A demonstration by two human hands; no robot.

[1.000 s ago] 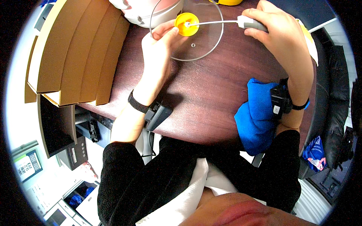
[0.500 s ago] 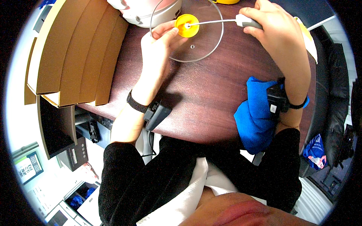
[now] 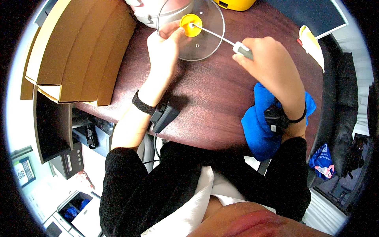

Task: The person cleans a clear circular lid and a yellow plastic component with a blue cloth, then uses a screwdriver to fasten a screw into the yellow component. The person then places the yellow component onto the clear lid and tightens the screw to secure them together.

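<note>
A clear glass pot lid (image 3: pixel 210 44) with a metal rim is raised over the far part of the dark wooden desk. At its middle sits a round yellow knob (image 3: pixel 187 19), hollow side facing me. My left hand (image 3: pixel 162 47) pinches the knob's edge between thumb and fingers, some of them seen through the glass. My right hand (image 3: pixel 270 59) is closed round the grey and white handle of a screwdriver (image 3: pixel 241 49). The screwdriver's thin shaft slants up to the left, and its tip is at the white centre of the knob.
Brown cardboard boxes (image 3: pixel 83 51) stand along the desk's left side. A white appliance (image 3: pixel 164 12) and a yellow object (image 3: pixel 237 4) are at the far edge. Blue cloth (image 3: pixel 258 128) lies under my right forearm; a pale yellow cloth-like item (image 3: pixel 314 45) is at far right.
My right hand has moved left and down, so the screwdriver slants more steeply. The lid and knob have shifted slightly left and up in view. Both hands keep their hold.
</note>
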